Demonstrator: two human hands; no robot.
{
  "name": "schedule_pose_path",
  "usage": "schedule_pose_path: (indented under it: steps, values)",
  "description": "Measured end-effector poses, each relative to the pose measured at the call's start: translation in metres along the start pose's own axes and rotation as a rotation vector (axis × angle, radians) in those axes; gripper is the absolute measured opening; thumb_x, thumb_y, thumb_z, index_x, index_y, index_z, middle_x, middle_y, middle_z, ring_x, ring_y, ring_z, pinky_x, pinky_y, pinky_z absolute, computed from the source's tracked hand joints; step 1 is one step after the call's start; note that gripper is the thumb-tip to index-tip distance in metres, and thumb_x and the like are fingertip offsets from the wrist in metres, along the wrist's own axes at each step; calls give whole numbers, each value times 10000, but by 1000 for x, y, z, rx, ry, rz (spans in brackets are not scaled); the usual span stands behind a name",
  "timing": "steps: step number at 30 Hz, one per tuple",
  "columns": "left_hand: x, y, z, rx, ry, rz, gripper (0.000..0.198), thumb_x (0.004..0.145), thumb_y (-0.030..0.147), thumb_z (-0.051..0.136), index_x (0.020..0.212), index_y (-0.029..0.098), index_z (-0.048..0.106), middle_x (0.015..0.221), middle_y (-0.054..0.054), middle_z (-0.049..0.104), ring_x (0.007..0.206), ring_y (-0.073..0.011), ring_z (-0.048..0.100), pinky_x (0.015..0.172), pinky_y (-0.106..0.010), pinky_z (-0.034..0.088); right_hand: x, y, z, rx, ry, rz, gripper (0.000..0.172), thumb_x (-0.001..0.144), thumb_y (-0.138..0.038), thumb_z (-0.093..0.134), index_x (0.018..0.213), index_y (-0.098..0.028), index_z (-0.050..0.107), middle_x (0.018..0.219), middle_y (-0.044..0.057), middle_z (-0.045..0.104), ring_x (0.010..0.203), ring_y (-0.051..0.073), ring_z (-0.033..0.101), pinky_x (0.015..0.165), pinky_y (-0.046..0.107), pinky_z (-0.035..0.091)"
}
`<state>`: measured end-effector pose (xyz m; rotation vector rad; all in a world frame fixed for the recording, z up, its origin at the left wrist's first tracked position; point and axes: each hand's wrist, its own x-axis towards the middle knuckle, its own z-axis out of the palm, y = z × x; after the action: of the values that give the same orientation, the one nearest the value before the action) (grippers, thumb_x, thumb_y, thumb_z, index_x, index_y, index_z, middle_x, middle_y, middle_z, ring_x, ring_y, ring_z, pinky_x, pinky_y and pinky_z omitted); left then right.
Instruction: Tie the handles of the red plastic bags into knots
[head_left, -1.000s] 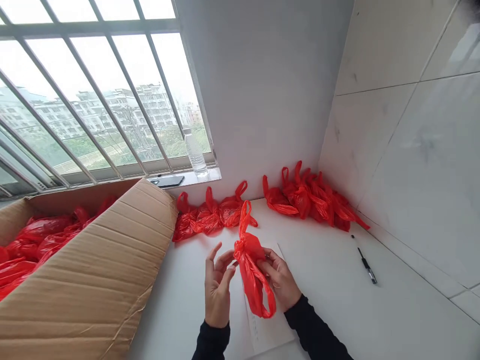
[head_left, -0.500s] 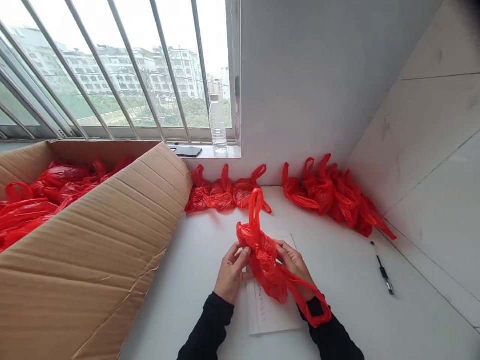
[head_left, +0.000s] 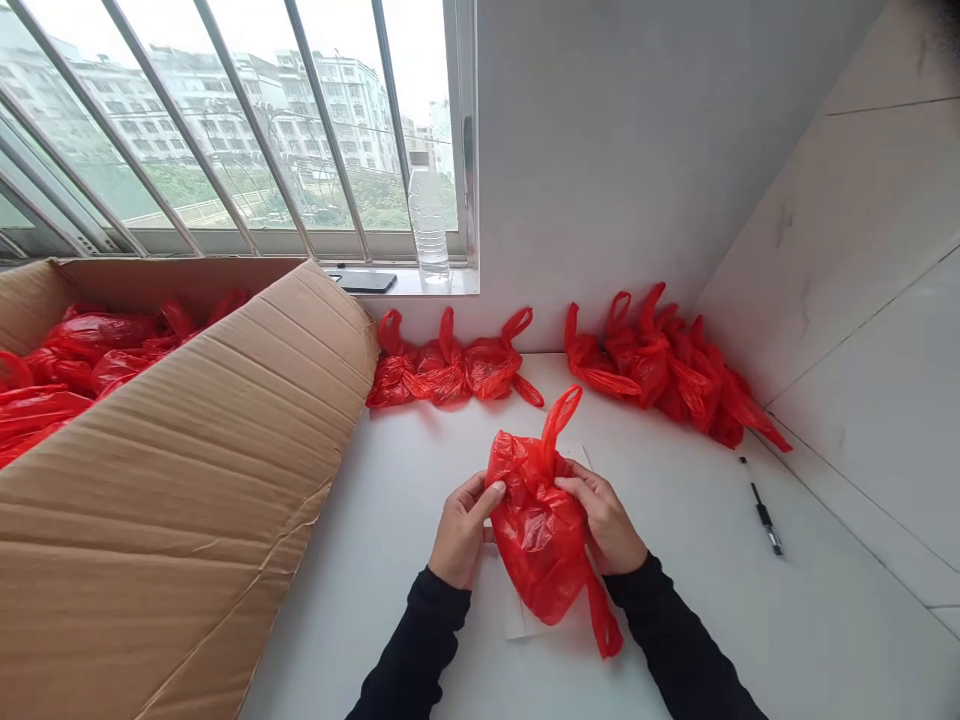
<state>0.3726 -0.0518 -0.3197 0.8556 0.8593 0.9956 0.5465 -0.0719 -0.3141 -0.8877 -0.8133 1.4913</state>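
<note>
While pinch-tight, hands (head_left: 461,530) (head_left: 609,525) on red bag (head_left: 540,535)

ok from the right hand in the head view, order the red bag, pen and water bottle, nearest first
1. red bag: held in the right hand, touching.
2. pen: on the table, to its right.
3. water bottle: on the windowsill, far back.

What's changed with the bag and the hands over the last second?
The left hand, open and off the red bag a second ago, now holds it; the right hand kept its grip. The bag sank and bunched wider over the paper sheet. Bags by the wall, pen and cardboard box stayed put.
</note>
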Motion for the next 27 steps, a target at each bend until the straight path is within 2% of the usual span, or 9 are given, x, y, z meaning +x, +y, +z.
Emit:
schedule_pose_path:
  steps: [2, 4, 8, 10, 14, 18, 22, 25, 27]
  values:
    - [1, -1, 0, 0, -5, 1, 417, 775, 430, 748, 1072, 158, 640, 981, -75, 715, 706, -179, 665, 517, -258, 546, 0, -2, 1, 57, 15, 19, 190, 854, -362, 637, 971, -215, 669, 871, 38, 730, 813, 251, 676, 736, 364, 530]
    - [1, -2, 1, 19, 9, 27, 399, 765, 416, 757, 1054, 175, 623, 970, -64, 711, 704, -175, 654, 494, -249, 533, -3, -8, 4, 34, 6, 19, 236, 887, -397, 603, 1036, -222, 653, 932, 46, 728, 848, 250, 679, 766, 371, 533]
    - [0, -3, 5, 56, 26, 73, 389, 733, 389, 783, 1008, 196, 586, 974, -52, 711, 662, -154, 636, 464, -224, 498, -8, -16, 8, -198, -49, -37, 481, 846, -412, 709, 1271, -261, 542, 1167, 46, 689, 1058, 245, 646, 957, 392, 490]
    - [0, -2, 6, 53, 18, 81, 427, 719, 377, 795, 1037, 195, 577, 978, -57, 719, 616, -137, 627, 480, -228, 498, -7, -14, 7, -269, -57, -79, 552, 783, -372, 786, 1263, -254, 541, 1156, 43, 693, 1070, 243, 638, 976, 393, 481]
    - [-1, 0, 8, 20, -28, 82, 494, 721, 329, 796, 1142, 182, 584, 1014, -89, 729, 678, -164, 659, 535, -238, 502, -6, -11, 5, -259, -31, -65, 398, 757, -390, 802, 1075, -208, 645, 1004, 47, 726, 919, 242, 662, 866, 380, 516]
    - [0, -2, 9, -13, -43, 76, 493, 733, 360, 787, 1168, 181, 637, 1027, -87, 738, 660, -159, 644, 488, -217, 435, -10, -18, 7, -180, -62, 27, 313, 771, -386, 782, 1000, -195, 689, 924, 39, 723, 881, 248, 659, 845, 384, 508]
    - [2, -8, 6, -14, 61, 67, 474, 783, 480, 736, 1136, 166, 703, 826, -55, 741, 565, -154, 607, 478, -246, 436, -10, -14, 6, -183, -119, 55, 225, 795, -341, 755, 942, -180, 701, 873, 24, 703, 797, 210, 630, 784, 354, 495]
    - [4, -12, 3, -11, 102, 68, 426, 797, 484, 728, 1081, 167, 737, 638, -4, 671, 478, -132, 545, 462, -253, 419, -7, -4, 4, -164, -108, 48, 210, 824, -360, 723, 938, -185, 698, 825, 12, 683, 742, 190, 610, 734, 336, 489]
    - [3, -13, 3, -12, 109, 74, 396, 801, 482, 726, 1041, 167, 751, 598, 9, 641, 456, -121, 521, 452, -251, 407, -6, -1, 3, -145, -92, 48, 209, 830, -375, 715, 930, -192, 694, 800, 9, 671, 731, 190, 606, 742, 344, 495]
